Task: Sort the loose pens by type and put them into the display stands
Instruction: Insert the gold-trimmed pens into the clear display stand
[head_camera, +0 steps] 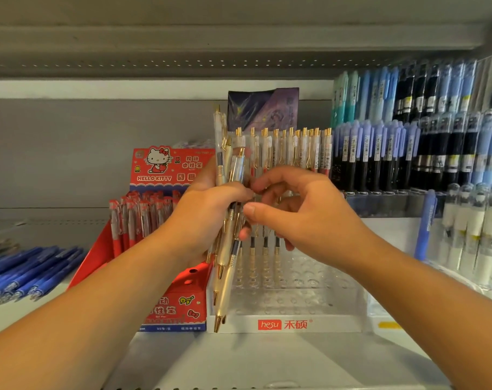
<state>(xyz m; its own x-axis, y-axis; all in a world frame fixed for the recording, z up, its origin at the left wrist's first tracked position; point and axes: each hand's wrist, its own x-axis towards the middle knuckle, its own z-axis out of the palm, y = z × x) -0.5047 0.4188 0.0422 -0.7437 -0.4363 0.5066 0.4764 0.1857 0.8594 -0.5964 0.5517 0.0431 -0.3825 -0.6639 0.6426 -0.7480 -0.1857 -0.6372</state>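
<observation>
My left hand [211, 212] clenches a bundle of gold pens [224, 277], tips down, before the clear stand [309, 302], so singles can be drawn off. My right hand [304, 218] curls thumb and forefinger at the bundle; whether it grips a pen I cannot tell. The stand's back row holds like pens [295, 149].

Head-worn view, facing shelf [239, 358], close

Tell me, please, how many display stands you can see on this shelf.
3: the red Hello Kitty stand left of centre, the clear hesu stand in the middle, and the tiered clear stand at right. The far-right white pens may stand in a fourth.
</observation>
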